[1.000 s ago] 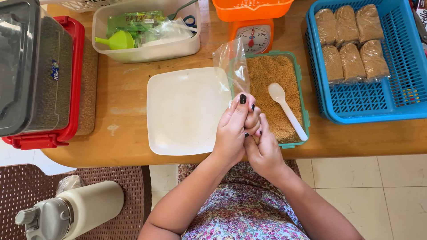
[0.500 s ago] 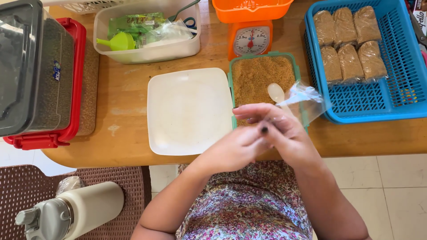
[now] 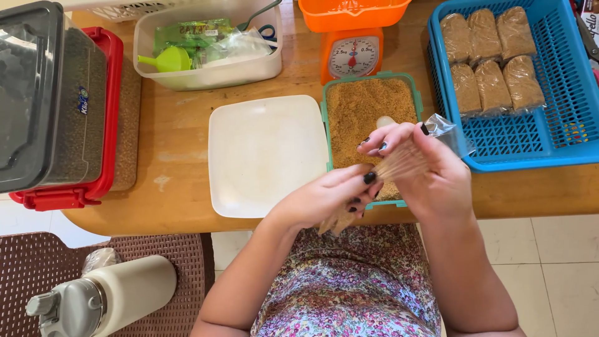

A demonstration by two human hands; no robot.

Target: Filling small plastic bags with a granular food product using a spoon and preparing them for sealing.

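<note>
Both hands meet at the table's front edge, over the near end of a green-rimmed tray of brown crumbs. My left hand pinches the lower end of a small clear plastic bag. My right hand grips the same bag higher up, and its clear end sticks out to the right past the fingers. The stretch of bag between the hands is blurred. A white spoon lies in the crumbs, mostly hidden behind my right fingers.
A white square plate lies left of the tray. Behind it are an orange scale and a white tub with a green funnel. A blue basket of filled bags stands right, a red-based box left, a flask below.
A second ago the bag stood upright above the tray in both hands. It swung to the right, and now lies slanted between the hands, which have spread apart.
</note>
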